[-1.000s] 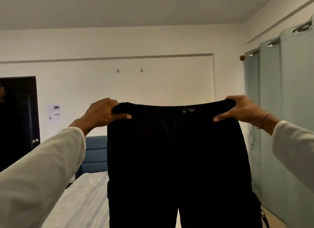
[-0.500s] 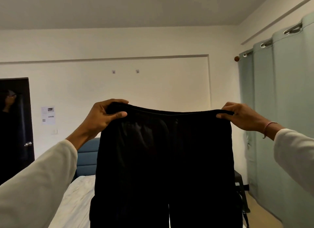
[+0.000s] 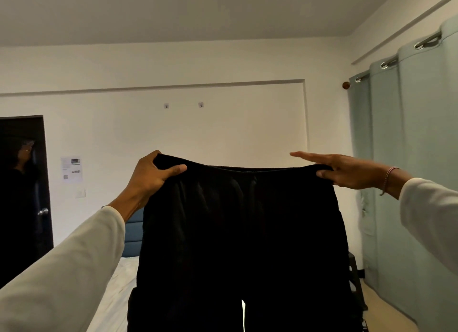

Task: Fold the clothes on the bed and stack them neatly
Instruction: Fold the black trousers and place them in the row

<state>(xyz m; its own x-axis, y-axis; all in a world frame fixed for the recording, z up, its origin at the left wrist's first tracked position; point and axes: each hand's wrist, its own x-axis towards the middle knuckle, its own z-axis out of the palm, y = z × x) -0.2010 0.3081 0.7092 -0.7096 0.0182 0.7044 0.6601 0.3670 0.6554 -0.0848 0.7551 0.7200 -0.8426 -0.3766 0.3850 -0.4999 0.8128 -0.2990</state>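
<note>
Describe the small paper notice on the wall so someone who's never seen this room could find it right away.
Start at the dark door on the far left. Just right of its frame, a white paper sheet with printed text and small pictures is stuck to the wall. The light switch below it is smaller and blank.

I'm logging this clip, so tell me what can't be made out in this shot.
- Black pants: leg ends cut off by the bottom edge.
- Bed: mostly hidden behind the pants and the left sleeve.
- Wall notice: print too small to read.
- Right hand: thumb hidden behind the waistband.
</note>
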